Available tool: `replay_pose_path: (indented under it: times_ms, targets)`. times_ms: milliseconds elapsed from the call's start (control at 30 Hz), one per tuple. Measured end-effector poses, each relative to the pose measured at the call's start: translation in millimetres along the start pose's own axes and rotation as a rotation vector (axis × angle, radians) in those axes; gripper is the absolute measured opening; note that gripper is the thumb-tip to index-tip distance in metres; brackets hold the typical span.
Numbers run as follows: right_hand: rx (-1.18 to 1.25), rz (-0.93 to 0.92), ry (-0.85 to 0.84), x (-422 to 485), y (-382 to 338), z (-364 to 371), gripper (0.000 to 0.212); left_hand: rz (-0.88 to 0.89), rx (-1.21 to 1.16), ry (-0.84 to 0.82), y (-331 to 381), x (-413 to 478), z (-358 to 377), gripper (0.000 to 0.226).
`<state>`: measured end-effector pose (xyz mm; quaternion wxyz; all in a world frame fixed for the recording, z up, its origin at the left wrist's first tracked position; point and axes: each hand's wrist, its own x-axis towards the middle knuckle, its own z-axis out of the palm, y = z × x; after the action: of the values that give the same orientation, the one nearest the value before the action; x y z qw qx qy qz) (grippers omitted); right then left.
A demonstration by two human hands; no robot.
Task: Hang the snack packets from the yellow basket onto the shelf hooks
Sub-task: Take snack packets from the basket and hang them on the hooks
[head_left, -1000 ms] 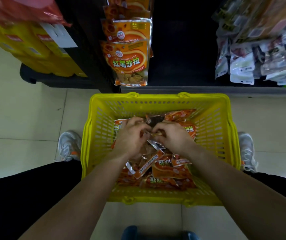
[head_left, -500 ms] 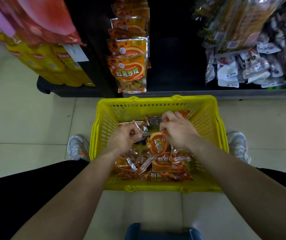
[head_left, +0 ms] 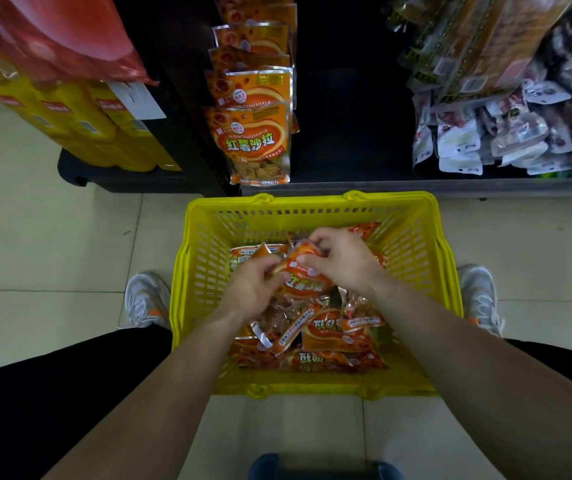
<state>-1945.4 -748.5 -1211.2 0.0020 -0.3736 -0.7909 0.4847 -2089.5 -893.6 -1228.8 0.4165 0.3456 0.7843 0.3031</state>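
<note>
head view, looking down. a yellow basket (head_left: 312,206) stands on the tiled floor (head_left: 35,237) just in front of a dark shelf (head_left: 347,126), between the person's two grey shoes – left (head_left: 147,296) and right (head_left: 478,292). the basket holds a loose heap of orange snack packets (head_left: 333,332), lying flat and overlapping at different angles.

both hands are inside the basket, above the heap. the left hand (head_left: 253,289) and the right hand (head_left: 341,261) share one orange packet (head_left: 303,280), lifted and tilted over the others. the left fingers are curled round its left edge; the right thumb and fingers pinch its upper edge, so both hands are gripping the same packet.

on the shelf, directly beyond the basket's far-left corner, a column of matching orange packets (head_left: 255,140) hangs one over the next, the lowest reaching almost to the shelf base. well to the right hang pale and clear packets (head_left: 457,140) of another product. to the left stand yellow boxes (head_left: 70,116) under a red bag (head_left: 52,36).

black trouser legs (head_left: 35,393) frame the lower corners – a blue object (head_left: 322,467) shows at the bottom edge, too cropped to identify.
</note>
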Motion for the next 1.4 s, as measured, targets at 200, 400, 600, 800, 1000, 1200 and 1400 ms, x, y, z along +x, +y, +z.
replay_pose_path:
  times_ms: [200,400,600,800,1000,1200,1400]
  targets:
    - [-0.22,0.175,0.124,14,61,-15,0.044,-0.15,-0.231,0.204,-22,19,-19,0.01]
    - [-0.622,0.067,0.044,37,72,4,0.049,-0.12,-0.29,0.284,-39,28,-40,0.013]
    - [-0.853,-0.014,-0.035,23,66,9,0.026,-0.103,-0.299,0.271,-41,30,-44,0.015]
    - [-0.908,-0.089,-0.067,-35,82,9,0.038,-0.115,-0.274,0.252,-38,27,-38,0.01]
    - [-0.401,0.042,0.286,-55,77,-2,0.021,-0.095,-0.243,0.279,-31,18,-39,0.013]
    - [-0.259,0.115,0.411,-50,61,-14,0.016,-0.118,-0.163,0.263,-20,5,-31,0.015]
    - [-0.336,0.164,0.316,-51,45,-24,0.065,-0.126,-0.101,0.17,-8,-3,-13,0.012]
